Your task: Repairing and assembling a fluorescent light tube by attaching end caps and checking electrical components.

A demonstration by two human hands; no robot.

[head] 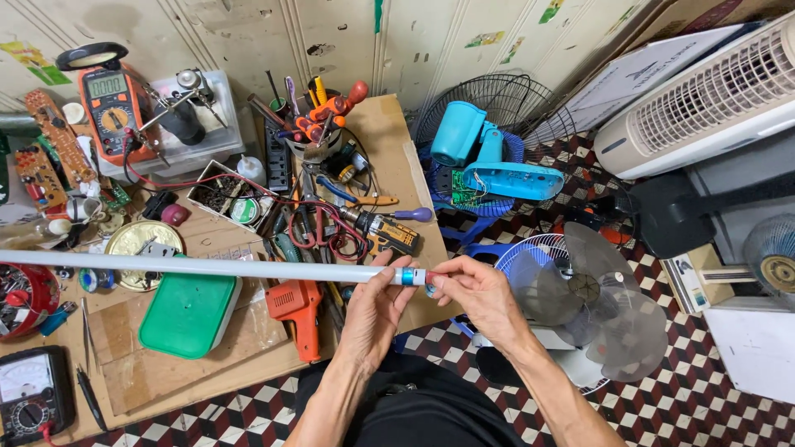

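- Tube [207, 266]: long and white, held level above the desk [389, 132]; a blue band is seen near its right end.
- Left hand [374, 310]: grip closed around the tube just left of the band, thumb on top.
- Right hand [480, 294]: fingertips [436, 277] pinched narrow on the tube's end cap, just right of the left grip.
- Below the left grip, an orange tool [296, 308] is seen; further left, a green box [189, 314].
- Beyond both grips, a tangle of tools and wires is spread.
- Right of the right grip, a fan [584, 302] lies on the chequered floor [687, 397].
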